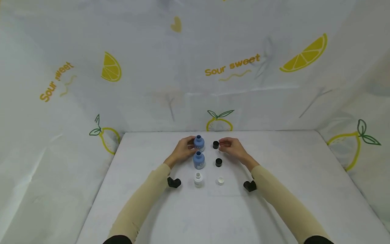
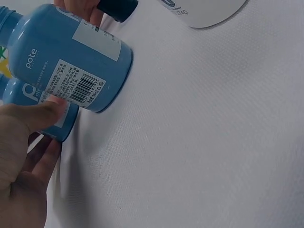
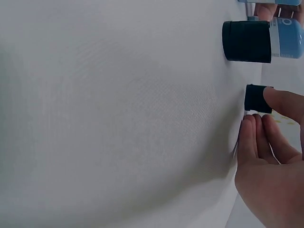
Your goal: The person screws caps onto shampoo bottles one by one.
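Observation:
My left hand (image 1: 182,149) holds the farthest blue bottle (image 1: 199,144), uncapped and upright, thumb on the near side and fingers at its left. A second open blue bottle (image 1: 199,161), with a barcode label in the left wrist view, stands just nearer. Closest to me is a small open white bottle (image 1: 198,181). Beside the farthest black cap (image 1: 215,145) is my right hand (image 1: 233,147), its fingers loosely bent. In the right wrist view the thumb overlaps this cap (image 3: 255,98), while the other fingertips lie alongside, not around it.
Another black cap (image 1: 218,162) and a white cap (image 1: 220,181) sit in a column right of the bottles on the white table (image 1: 274,210). A white sheet (image 1: 146,67) printed with lemons hangs behind the table's back edge and along its sides.

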`<state>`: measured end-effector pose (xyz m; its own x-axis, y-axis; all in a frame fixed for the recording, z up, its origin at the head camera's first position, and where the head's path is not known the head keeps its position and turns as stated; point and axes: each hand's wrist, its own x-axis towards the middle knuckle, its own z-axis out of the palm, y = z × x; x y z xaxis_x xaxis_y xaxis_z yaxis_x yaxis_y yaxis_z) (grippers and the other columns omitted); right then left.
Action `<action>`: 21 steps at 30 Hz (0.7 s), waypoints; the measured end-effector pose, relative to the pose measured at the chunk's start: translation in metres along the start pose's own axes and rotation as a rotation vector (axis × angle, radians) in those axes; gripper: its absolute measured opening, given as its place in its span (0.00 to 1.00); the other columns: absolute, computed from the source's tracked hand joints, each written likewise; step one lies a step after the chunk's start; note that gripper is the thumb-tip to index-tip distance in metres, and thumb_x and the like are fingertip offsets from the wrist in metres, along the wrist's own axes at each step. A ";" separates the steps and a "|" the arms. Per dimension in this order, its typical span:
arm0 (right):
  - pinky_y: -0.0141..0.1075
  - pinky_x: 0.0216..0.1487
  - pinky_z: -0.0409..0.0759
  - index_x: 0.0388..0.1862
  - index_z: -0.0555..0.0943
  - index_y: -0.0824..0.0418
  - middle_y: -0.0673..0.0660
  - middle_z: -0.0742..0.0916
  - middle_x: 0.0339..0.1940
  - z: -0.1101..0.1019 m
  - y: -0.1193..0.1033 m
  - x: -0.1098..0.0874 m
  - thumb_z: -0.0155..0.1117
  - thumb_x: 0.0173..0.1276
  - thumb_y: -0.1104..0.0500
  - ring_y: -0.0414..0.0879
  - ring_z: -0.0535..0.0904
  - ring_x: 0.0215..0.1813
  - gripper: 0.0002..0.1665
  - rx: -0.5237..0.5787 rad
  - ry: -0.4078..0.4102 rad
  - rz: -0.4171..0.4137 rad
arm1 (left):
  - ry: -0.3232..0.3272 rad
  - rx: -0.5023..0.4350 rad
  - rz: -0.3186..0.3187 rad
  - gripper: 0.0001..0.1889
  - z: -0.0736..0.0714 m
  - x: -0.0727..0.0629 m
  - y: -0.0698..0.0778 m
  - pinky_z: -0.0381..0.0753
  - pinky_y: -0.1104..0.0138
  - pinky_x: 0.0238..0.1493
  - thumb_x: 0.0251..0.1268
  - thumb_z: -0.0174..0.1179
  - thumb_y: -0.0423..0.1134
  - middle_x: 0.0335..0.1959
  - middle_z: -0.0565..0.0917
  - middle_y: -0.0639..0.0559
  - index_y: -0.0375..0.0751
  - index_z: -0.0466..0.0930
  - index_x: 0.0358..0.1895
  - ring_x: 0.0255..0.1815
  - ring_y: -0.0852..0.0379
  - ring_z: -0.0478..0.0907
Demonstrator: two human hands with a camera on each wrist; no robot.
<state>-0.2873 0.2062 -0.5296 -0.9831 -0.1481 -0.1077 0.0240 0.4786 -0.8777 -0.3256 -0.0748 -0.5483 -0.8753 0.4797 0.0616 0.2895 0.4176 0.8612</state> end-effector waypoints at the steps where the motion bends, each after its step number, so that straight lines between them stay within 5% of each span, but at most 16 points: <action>1: 0.42 0.65 0.91 0.68 0.80 0.74 0.73 0.88 0.64 0.002 -0.001 0.002 0.70 0.76 0.65 0.65 0.86 0.66 0.25 -0.011 0.004 -0.005 | 0.003 0.001 -0.001 0.32 -0.001 0.000 0.000 0.85 0.58 0.75 0.70 0.72 0.26 0.70 0.82 0.32 0.28 0.72 0.75 0.73 0.37 0.82; 10: 0.54 0.71 0.86 0.65 0.82 0.74 0.74 0.88 0.63 0.011 -0.004 0.013 0.73 0.72 0.65 0.66 0.86 0.66 0.25 -0.094 0.035 -0.043 | 0.017 0.028 0.004 0.33 -0.006 -0.004 0.002 0.87 0.57 0.73 0.69 0.73 0.28 0.68 0.83 0.32 0.29 0.72 0.75 0.71 0.37 0.83; 21: 0.54 0.72 0.87 0.65 0.83 0.71 0.71 0.89 0.63 0.007 -0.013 0.016 0.73 0.75 0.63 0.64 0.87 0.67 0.23 -0.055 0.015 -0.044 | 0.055 0.068 0.018 0.34 -0.018 -0.016 0.007 0.91 0.59 0.66 0.67 0.77 0.32 0.66 0.83 0.35 0.32 0.74 0.74 0.68 0.37 0.84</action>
<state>-0.3015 0.1913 -0.5235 -0.9856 -0.1573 -0.0618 -0.0292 0.5187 -0.8545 -0.3166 -0.0937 -0.5345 -0.8890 0.4454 0.1062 0.3296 0.4615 0.8236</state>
